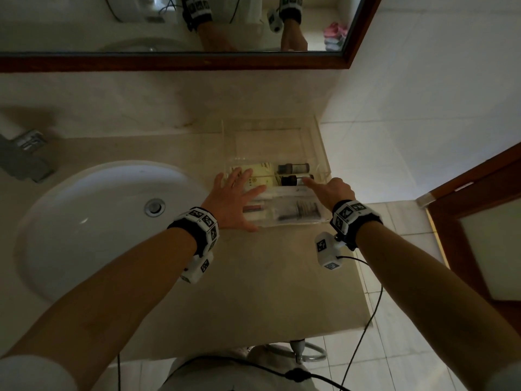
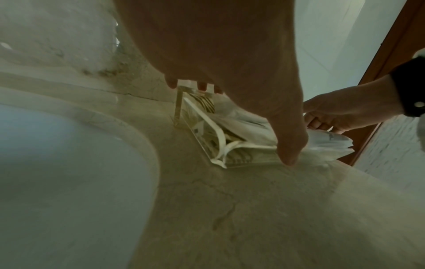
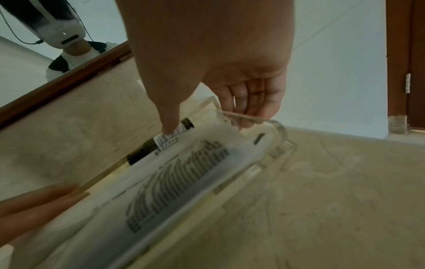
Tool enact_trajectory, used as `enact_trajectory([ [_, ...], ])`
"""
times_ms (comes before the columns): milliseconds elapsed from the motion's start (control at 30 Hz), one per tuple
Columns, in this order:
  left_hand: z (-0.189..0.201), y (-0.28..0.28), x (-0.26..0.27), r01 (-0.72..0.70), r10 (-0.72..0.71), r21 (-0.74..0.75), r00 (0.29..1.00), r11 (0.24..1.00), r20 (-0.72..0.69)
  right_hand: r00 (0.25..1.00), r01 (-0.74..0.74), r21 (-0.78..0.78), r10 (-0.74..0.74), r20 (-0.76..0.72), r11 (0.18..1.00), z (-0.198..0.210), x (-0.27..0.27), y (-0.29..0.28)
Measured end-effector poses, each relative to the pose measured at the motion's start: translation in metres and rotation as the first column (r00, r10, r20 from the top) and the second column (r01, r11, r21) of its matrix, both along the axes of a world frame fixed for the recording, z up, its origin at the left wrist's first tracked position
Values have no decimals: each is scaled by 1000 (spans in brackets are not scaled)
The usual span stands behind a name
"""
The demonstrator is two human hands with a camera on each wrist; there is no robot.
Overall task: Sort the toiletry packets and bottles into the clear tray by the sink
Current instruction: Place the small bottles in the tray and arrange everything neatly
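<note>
The clear tray (image 1: pixel 324 153) stands on the counter right of the sink. It holds yellow packets (image 1: pixel 263 176), two dark bottles (image 1: pixel 293 167), and white packets (image 1: pixel 293 211) at the front, one with a comb (image 3: pixel 179 182). My left hand (image 1: pixel 234 193) lies flat with spread fingers over the tray's left side, thumb (image 2: pixel 289 145) at its front edge. My right hand (image 1: pixel 331 190) straddles the tray's right wall. Its thumb touches the nearer bottle (image 3: pixel 161 143). Its curled fingers (image 3: pixel 248 109) lie outside the wall.
A white sink (image 1: pixel 84 210) fills the counter's left, with a grey faucet (image 1: pixel 25 153) behind it. A wood-framed mirror (image 1: pixel 169 62) hangs above. The counter's right edge (image 1: pixel 358 263) drops to a tiled floor beside a wooden door (image 1: pixel 479 198).
</note>
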State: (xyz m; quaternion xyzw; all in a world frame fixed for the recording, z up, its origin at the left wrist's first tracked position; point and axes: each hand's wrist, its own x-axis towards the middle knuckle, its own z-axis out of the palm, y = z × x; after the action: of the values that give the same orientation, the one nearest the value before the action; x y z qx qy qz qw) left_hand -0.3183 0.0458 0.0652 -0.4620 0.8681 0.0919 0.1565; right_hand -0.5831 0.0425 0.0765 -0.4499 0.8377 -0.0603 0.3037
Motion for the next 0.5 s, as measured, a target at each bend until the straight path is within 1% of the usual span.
enact_trajectory([
  [300,0,-1,0,-8,8,-9,1000,1000,-19,999,-8,4,8,-53,1000,-5,7,-2],
  [500,2,-3,0,-10,9,-24,999,1000,-34,998,15,-4,-16,-68,1000,-7,10,-1],
])
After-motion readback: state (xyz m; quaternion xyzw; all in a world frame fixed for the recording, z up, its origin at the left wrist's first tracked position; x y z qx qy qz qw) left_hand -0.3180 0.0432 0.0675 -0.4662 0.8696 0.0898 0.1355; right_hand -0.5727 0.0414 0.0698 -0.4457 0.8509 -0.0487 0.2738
